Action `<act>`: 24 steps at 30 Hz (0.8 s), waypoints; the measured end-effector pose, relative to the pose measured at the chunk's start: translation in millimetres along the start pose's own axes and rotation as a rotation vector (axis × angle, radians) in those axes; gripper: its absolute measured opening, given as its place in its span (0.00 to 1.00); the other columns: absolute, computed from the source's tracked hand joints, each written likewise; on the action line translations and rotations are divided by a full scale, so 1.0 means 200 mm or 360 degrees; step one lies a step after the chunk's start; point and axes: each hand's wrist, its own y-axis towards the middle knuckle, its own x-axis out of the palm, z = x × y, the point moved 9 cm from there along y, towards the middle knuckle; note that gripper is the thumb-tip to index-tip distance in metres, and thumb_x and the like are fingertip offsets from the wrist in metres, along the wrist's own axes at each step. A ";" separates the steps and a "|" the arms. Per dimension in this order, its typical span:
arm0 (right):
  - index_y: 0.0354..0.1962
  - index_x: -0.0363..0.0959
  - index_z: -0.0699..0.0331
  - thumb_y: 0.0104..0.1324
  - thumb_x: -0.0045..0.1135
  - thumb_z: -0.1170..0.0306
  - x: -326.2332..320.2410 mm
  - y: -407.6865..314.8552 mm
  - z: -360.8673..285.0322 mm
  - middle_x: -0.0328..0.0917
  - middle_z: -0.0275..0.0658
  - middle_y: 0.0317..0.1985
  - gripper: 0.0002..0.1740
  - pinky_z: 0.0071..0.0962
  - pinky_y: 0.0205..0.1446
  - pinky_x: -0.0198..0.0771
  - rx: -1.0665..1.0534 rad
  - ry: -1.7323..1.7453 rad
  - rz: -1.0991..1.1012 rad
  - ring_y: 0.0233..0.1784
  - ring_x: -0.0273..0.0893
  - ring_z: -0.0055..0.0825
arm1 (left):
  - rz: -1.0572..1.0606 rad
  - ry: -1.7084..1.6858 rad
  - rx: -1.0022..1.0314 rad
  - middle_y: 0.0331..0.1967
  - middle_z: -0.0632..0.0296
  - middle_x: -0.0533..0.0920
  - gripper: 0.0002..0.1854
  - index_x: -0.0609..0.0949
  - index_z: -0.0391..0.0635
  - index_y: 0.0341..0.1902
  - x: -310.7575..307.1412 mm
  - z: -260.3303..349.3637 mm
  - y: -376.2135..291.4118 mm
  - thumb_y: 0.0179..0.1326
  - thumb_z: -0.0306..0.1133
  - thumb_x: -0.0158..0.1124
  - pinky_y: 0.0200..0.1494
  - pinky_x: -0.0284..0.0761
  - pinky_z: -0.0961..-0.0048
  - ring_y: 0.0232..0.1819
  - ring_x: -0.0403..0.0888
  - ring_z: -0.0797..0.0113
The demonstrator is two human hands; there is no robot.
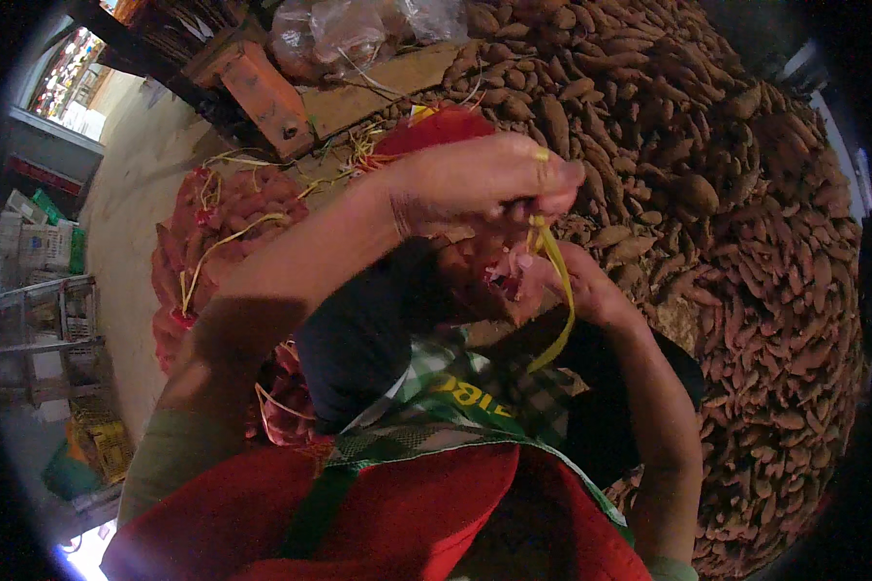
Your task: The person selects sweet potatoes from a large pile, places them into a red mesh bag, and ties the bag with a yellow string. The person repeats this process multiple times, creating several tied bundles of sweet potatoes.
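My left hand [509,174] is raised over my lap, its fingers closed on a yellow plastic tie strip [565,290] that loops round a finger. Just below it, my right hand [570,279] pinches the gathered neck of a red mesh bag [472,269], where the strip is knotted or wound; its loose end hangs down. The bag's lower part is largely hidden behind my hands and dark-clad knees. I wear a green checked apron [443,407] with yellow lettering.
A large heap of sweet potatoes [697,181] spreads at the right. Filled red mesh bags [225,218] tied with yellow strips stand at the left. Loose yellow strips [363,149], red netting [443,131] and an orange metal part [261,94] lie ahead. Crates [43,247] stand far left.
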 end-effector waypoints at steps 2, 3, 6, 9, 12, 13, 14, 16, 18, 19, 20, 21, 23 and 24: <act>0.44 0.74 0.66 0.74 0.48 0.59 -0.03 0.00 -0.06 0.77 0.33 0.36 0.17 0.21 0.49 0.66 -0.0117 -0.0036 0.0109 0.42 0.71 0.20 | -0.0102 -0.0153 -0.0008 0.19 0.72 0.73 0.21 0.75 0.50 0.26 -0.09 -0.02 0.03 0.67 0.52 0.55 0.19 0.56 0.85 0.18 0.65 0.86; 0.42 0.73 0.66 0.74 0.46 0.57 -0.05 -0.01 -0.09 0.76 0.33 0.35 0.19 0.20 0.48 0.65 -0.0175 -0.0057 0.0164 0.40 0.70 0.20 | 0.0064 0.0074 -0.0008 0.19 0.72 0.73 0.21 0.75 0.50 0.26 -0.20 -0.04 0.05 0.66 0.53 0.55 0.19 0.55 0.85 0.18 0.65 0.86; 0.32 0.70 0.65 0.75 0.42 0.54 -0.16 -0.05 -0.07 0.73 0.34 0.29 0.23 0.21 0.44 0.64 0.0006 0.0034 0.0606 0.35 0.68 0.21 | 0.0448 0.0083 -0.0046 0.21 0.71 0.74 0.20 0.76 0.46 0.27 -0.47 -0.19 0.10 0.62 0.51 0.62 0.21 0.58 0.85 0.21 0.68 0.84; 0.22 0.63 0.62 0.75 0.38 0.52 -0.19 -0.05 -0.06 0.67 0.35 0.21 0.26 0.23 0.40 0.62 0.0048 0.0314 0.0485 0.30 0.66 0.25 | 0.1426 0.0274 -0.0088 0.34 0.65 0.78 0.13 0.79 0.43 0.41 -0.74 -0.41 0.05 0.61 0.41 0.64 0.32 0.76 0.73 0.29 0.77 0.72; 0.18 0.58 0.58 0.75 0.37 0.52 -0.27 -0.09 -0.08 0.62 0.34 0.17 0.27 0.27 0.38 0.62 -0.0099 0.0607 0.0595 0.28 0.66 0.30 | 0.0573 0.0843 -0.0475 0.43 0.61 0.80 0.20 0.79 0.42 0.50 -0.51 -0.71 0.16 0.53 0.33 0.69 0.47 0.77 0.66 0.42 0.80 0.64; 0.18 0.58 0.58 0.75 0.37 0.52 -0.29 -0.10 -0.10 0.61 0.34 0.17 0.28 0.27 0.38 0.62 -0.0152 0.0654 0.0625 0.28 0.66 0.30 | 0.0183 0.1307 -0.0405 0.47 0.58 0.80 0.27 0.77 0.42 0.56 -0.37 -0.75 0.21 0.49 0.28 0.70 0.54 0.74 0.65 0.50 0.78 0.61; 0.18 0.57 0.58 0.75 0.37 0.52 -0.32 -0.12 -0.12 0.61 0.34 0.17 0.28 0.27 0.37 0.62 -0.0203 0.0700 0.0660 0.28 0.65 0.30 | 0.0021 0.1297 -0.0165 0.53 0.55 0.78 0.29 0.78 0.43 0.56 -0.23 -0.76 0.25 0.46 0.24 0.70 0.57 0.72 0.64 0.55 0.76 0.58; 0.17 0.56 0.57 0.75 0.37 0.50 -0.34 -0.14 -0.20 0.59 0.33 0.16 0.29 0.27 0.34 0.60 -0.0302 0.0658 0.0616 0.26 0.63 0.28 | -0.0113 0.0533 0.0142 0.65 0.61 0.72 0.38 0.71 0.50 0.67 -0.02 -0.77 0.31 0.49 0.21 0.70 0.60 0.72 0.67 0.63 0.72 0.63; 0.17 0.56 0.56 0.76 0.37 0.50 -0.35 -0.15 -0.26 0.58 0.32 0.16 0.29 0.26 0.32 0.59 -0.0327 0.0758 0.0523 0.25 0.61 0.27 | -0.0162 0.0291 0.0256 0.69 0.60 0.65 0.42 0.66 0.51 0.70 0.05 -0.77 0.40 0.49 0.23 0.72 0.62 0.71 0.65 0.67 0.67 0.62; 0.17 0.56 0.56 0.76 0.37 0.50 -0.36 -0.15 -0.29 0.57 0.31 0.16 0.29 0.25 0.31 0.58 -0.0340 0.0806 0.0474 0.25 0.60 0.26 | -0.0173 0.0120 0.0219 0.70 0.60 0.63 0.43 0.64 0.52 0.70 0.06 -0.80 0.44 0.50 0.25 0.73 0.61 0.72 0.64 0.67 0.67 0.62; 0.19 0.56 0.56 0.76 0.37 0.51 -0.40 -0.19 -0.29 0.54 0.29 0.17 0.27 0.24 0.30 0.55 -0.0318 0.0841 0.0654 0.25 0.57 0.24 | -0.0093 -0.0216 0.0062 0.70 0.59 0.60 0.44 0.63 0.52 0.71 0.04 -0.85 0.47 0.50 0.26 0.74 0.60 0.72 0.62 0.66 0.66 0.63; 0.20 0.55 0.55 0.76 0.37 0.52 -0.44 -0.24 -0.29 0.51 0.27 0.18 0.26 0.24 0.28 0.51 -0.0296 0.0871 0.0834 0.24 0.53 0.22 | 0.0071 -0.0326 -0.0070 0.71 0.59 0.58 0.45 0.61 0.53 0.72 0.00 -0.90 0.49 0.50 0.28 0.74 0.60 0.72 0.61 0.66 0.65 0.63; 0.23 0.56 0.54 0.77 0.37 0.55 -0.52 -0.24 -0.32 0.48 0.25 0.21 0.23 0.23 0.28 0.48 -0.0394 0.1206 0.0875 0.25 0.48 0.19 | 0.0360 0.0437 0.0106 0.63 0.60 0.68 0.47 0.58 0.55 0.74 -0.09 -0.84 0.47 0.51 0.28 0.73 0.55 0.75 0.60 0.58 0.72 0.63; 0.25 0.56 0.54 0.78 0.37 0.56 -0.57 -0.25 -0.33 0.46 0.25 0.22 0.21 0.23 0.28 0.46 -0.0425 0.1330 0.0919 0.25 0.45 0.18 | 0.0496 0.0860 0.0144 0.60 0.60 0.72 0.47 0.58 0.55 0.74 -0.13 -0.81 0.45 0.51 0.28 0.73 0.53 0.76 0.60 0.55 0.75 0.62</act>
